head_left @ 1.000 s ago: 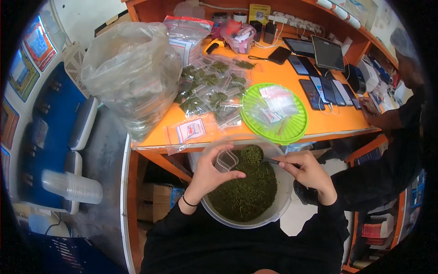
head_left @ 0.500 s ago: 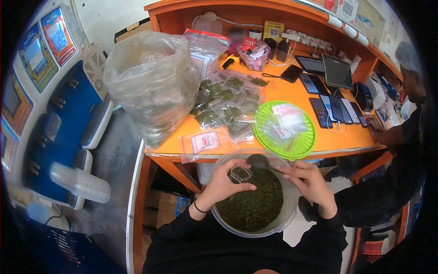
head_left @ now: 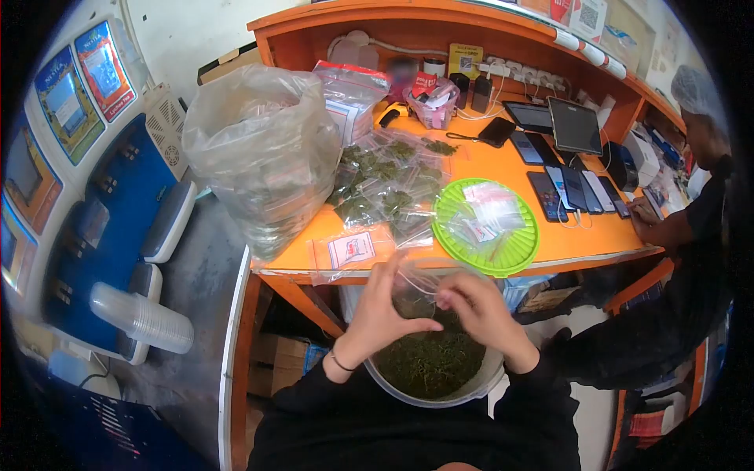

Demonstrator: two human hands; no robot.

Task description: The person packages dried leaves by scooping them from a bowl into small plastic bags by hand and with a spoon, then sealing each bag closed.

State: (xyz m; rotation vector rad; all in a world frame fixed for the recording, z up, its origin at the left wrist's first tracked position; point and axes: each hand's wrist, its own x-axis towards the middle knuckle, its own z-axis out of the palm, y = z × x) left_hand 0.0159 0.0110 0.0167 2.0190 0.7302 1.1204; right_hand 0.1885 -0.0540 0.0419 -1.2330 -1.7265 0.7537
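Note:
My left hand [head_left: 379, 310] holds a small clear plastic bag [head_left: 416, 297], thumb and fingers curved around its open mouth. At the bag's right side is my right hand [head_left: 477, 308], its fingers curled closed against the mouth; what they grip is hidden. Both hands are over a clear round tub [head_left: 484, 390] of loose, dark green crumbled herb [head_left: 428, 365]. The dark spoon seen earlier does not show now. Beyond the hands, on the orange table [head_left: 471, 157], lie several filled bags of green herb [head_left: 385, 177] and a green lid [head_left: 514, 250] with flat clear bags [head_left: 491, 212] on it.
A large translucent sack [head_left: 263, 157] stands at the table's left. A labelled bag [head_left: 351, 250] lies at the near edge. Several phones [head_left: 581, 188] and a tablet [head_left: 575, 127] sit to the right, near a person in dark clothes [head_left: 667, 314]. Stacked plastic cups [head_left: 141, 318] are left.
My right hand has moved left and in to the bag's mouth, its fingers now curled. The spoon has gone out of sight. My left hand still holds the bag, which looks more opened out.

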